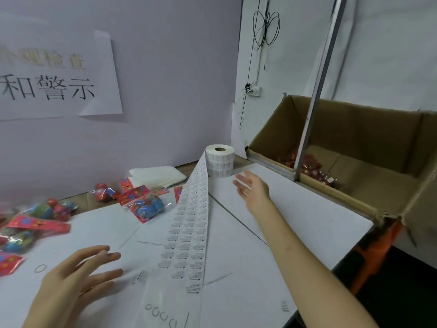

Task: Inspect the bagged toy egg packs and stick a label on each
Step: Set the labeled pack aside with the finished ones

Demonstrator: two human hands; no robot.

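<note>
A roll of printed labels point(220, 162) stands at the back of the white table, and its strip of labels point(189, 230) runs down toward me. A bagged toy egg pack point(146, 205) lies just left of the strip, with more packs point(30, 221) heaped at the far left. My left hand point(78, 278) hovers open, fingers spread, near the strip's lower end and a single loose label point(141, 277). My right hand point(251, 189) reaches out open over the table, right of the roll, holding nothing.
An open cardboard box point(369, 147) at the right holds several red packs point(307, 166). A metal post point(314, 95) rises in front of it. Folded clear bags point(158, 177) lie by the back wall. A paper sign point(54, 79) hangs on the wall.
</note>
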